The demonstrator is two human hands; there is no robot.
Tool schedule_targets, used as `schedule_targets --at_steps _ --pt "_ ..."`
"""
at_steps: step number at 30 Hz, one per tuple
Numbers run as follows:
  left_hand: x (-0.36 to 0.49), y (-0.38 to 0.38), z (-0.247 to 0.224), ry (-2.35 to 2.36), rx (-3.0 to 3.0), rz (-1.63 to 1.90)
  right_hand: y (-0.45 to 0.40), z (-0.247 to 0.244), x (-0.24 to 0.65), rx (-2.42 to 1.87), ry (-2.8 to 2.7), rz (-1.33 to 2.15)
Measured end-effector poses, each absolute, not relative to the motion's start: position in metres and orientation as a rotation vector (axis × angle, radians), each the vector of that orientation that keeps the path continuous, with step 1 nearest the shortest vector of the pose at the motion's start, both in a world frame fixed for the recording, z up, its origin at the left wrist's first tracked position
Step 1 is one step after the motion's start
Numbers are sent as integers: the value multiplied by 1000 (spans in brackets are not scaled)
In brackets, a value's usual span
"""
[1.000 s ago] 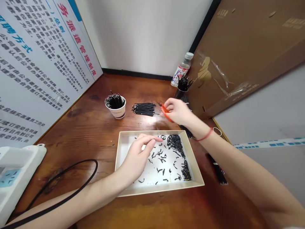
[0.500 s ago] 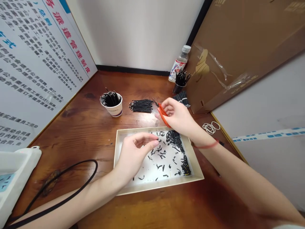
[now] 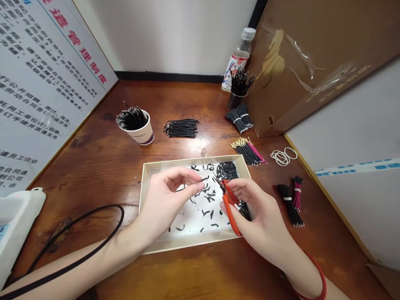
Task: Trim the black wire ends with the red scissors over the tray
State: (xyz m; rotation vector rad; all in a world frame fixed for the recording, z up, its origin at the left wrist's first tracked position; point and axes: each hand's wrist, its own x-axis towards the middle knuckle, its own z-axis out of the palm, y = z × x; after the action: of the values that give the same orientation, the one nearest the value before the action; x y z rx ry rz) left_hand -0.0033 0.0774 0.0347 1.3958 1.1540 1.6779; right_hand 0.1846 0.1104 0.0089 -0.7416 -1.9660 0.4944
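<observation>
Over the shallow cardboard tray (image 3: 193, 245), my left hand (image 3: 170, 196) pinches a small black wire piece (image 3: 203, 179) between thumb and fingertips; most of the piece is hidden. My right hand (image 3: 259, 216) is closed around orange-handled snips (image 3: 230, 208), at the tray's right side. Their dark tips point up and left, a short way from the left fingertips and apart from them. Short black scraps (image 3: 210, 196) lie scattered on the tray's white bottom, with a denser heap (image 3: 227, 170) at its right end.
Behind the tray lies a row of black wires (image 3: 180, 128), with a paper cup (image 3: 142, 134) of wires to its left. Tied bundles (image 3: 240, 118), black and pink wires (image 3: 250, 152), rubber bands (image 3: 281, 157) and a bottle (image 3: 236, 62) stand or lie rightward. A black cable (image 3: 106, 207) loops near my left arm.
My right hand has come down and toward me with the snips, from beside the wire row to over the tray. My left hand stays over the tray. The view has shifted slightly.
</observation>
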Motion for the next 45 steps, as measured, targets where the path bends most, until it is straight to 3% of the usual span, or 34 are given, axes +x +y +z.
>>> schedule_targets --at_steps 27,37,45 --pt "-4 81 31 1100 1384 1651 120 18 178 -708 -1722 659" --pt "-6 86 25 931 1207 1439 113 27 158 -848 -1571 1128" --pt "-4 85 28 957 1227 1426 114 26 160 -845 -1596 1113"
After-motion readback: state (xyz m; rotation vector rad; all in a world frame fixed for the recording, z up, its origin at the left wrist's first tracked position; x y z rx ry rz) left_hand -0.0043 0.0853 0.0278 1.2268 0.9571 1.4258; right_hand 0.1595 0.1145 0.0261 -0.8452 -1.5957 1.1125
